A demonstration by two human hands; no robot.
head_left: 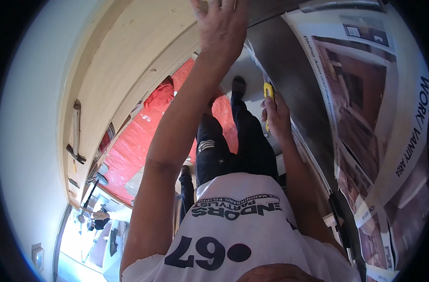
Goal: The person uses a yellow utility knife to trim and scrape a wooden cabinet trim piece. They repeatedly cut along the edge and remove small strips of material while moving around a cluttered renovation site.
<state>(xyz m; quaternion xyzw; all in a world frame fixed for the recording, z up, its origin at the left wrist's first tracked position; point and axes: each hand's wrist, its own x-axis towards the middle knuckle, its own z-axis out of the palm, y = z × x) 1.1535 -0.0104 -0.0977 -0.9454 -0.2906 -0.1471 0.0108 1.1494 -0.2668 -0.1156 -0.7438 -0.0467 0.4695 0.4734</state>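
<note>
Head view: right hand (279, 115) clasps a yellow cutter (269, 90), rightward of the left hand (222, 24), whose grip I cannot tell.

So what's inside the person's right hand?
The right hand holds a yellow cutter. Yellow shows above and below; part of its middle is covered, so can't be seen.
</note>
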